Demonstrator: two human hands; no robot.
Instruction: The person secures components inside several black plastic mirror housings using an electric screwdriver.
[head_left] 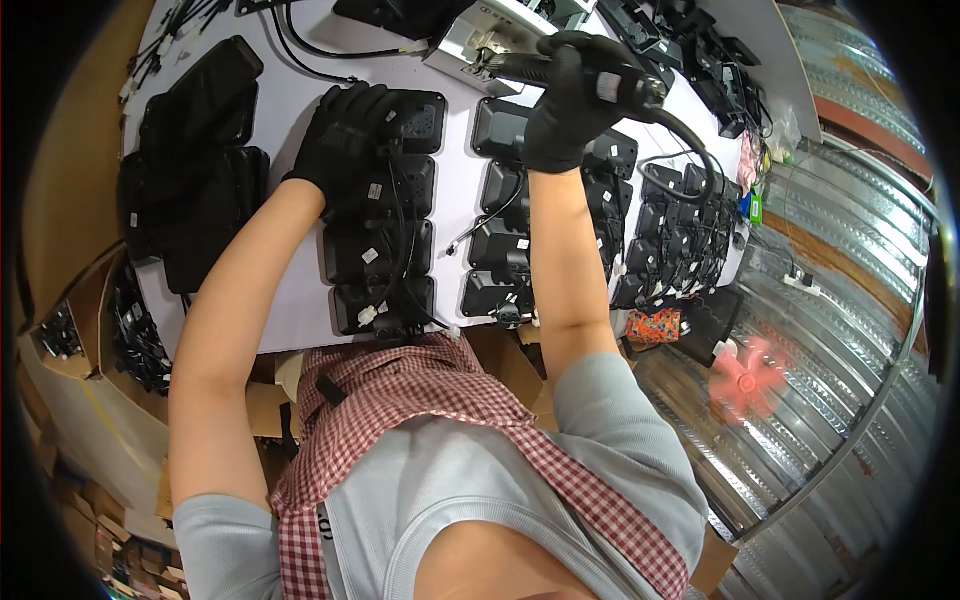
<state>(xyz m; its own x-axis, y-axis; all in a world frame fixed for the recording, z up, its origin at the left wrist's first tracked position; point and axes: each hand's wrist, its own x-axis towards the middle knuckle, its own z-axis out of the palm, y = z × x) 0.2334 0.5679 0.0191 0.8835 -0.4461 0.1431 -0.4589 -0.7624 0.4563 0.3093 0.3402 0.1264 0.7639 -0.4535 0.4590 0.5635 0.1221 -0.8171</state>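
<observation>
My gloved right hand (570, 115) is wrapped round a black electric screwdriver (625, 88) with a thick cord trailing to the right. The screwdriver lies nearly level, its tip pointing left at the opening of a silver metal box (455, 55); whether it touches anything inside is too small to tell. My left hand (345, 135), also in a black glove, rests with fingers apart over the left end of the farthest black plastic housing (418, 118) in a column. More black housings (375, 250) with cables lie below it, towards me.
A second column of black housings (497, 245) lies under my right forearm, and a third cluster (675, 240) sits further right. Larger black panels (200, 180) are stacked at the left. Loose cables and black parts cover the far corners. A pink fan (748, 378) stands beyond the table's right side.
</observation>
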